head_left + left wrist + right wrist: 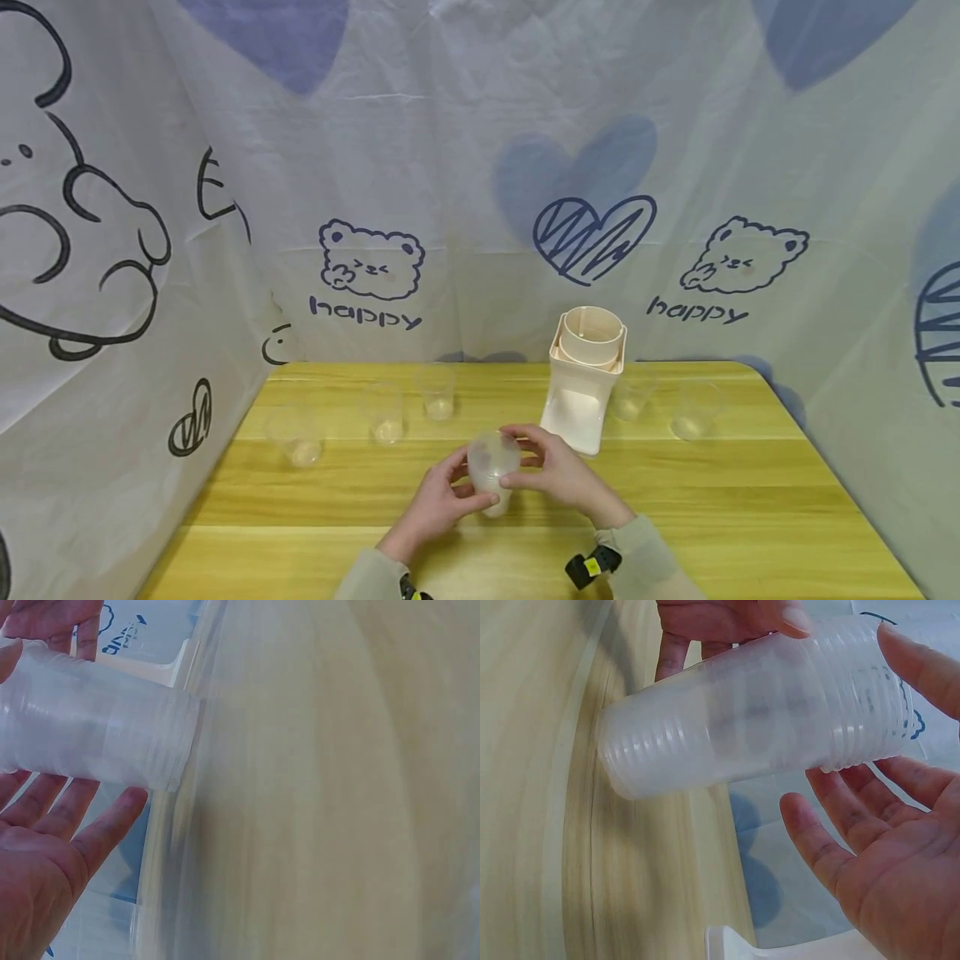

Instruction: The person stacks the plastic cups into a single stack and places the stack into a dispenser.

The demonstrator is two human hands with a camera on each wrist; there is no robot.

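A stack of nested clear plastic cups (493, 460) is held between both hands over the near middle of the table. My left hand (441, 502) grips it from the left, lower down the side, with the thumb toward me. From the right, my right hand (557, 472) holds it around the rims, thumb on the near side and fingers behind. In the right wrist view the stack (757, 712) tilts, its narrow bases close over the wood and several ribbed rims gathered near the right thumb. The left wrist view shows the left fingers (67, 802) spread along its side.
A cream-coloured stand (581, 400) with a round holder on top is behind the right hand. Single clear cups stand at the left (304, 452), with others toward the back left (387, 429) and right (688, 425). A printed cloth (465, 275) hangs behind the wooden table (735, 508).
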